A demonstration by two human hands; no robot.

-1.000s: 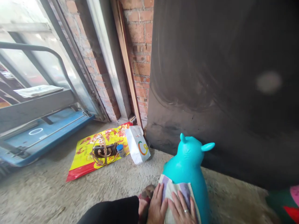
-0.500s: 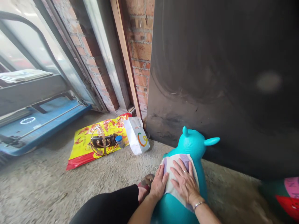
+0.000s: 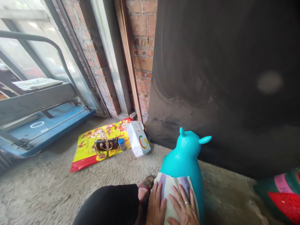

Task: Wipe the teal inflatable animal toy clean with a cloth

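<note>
A turquoise inflatable animal toy (image 3: 180,162) with two ears or horns stands on the floor in front of me, its head toward the dark panel. Across its back lies a white cloth (image 3: 173,184) with purple stripes. My left hand (image 3: 156,204) rests flat on the cloth's left edge, fingers stretched out. On the right part of the cloth, my right hand (image 3: 184,206) lies flat with fingers spread; a ring is on one finger. The lower part of the toy and both wrists are cut off by the frame's bottom edge.
A yellow and red plastic bag (image 3: 89,150) lies on the concrete, bearing a brown handbag (image 3: 106,144) and a blue-lidded jar (image 3: 121,143). Beside it is a white paper bag (image 3: 138,139). A blue cart (image 3: 63,120) stands left, a dark panel (image 3: 211,78) behind, a green-red object (image 3: 283,197) right.
Both hands and the cloth have slid back along the toy toward me, uncovering more of its neck and upper back. The view has shifted slightly.
</note>
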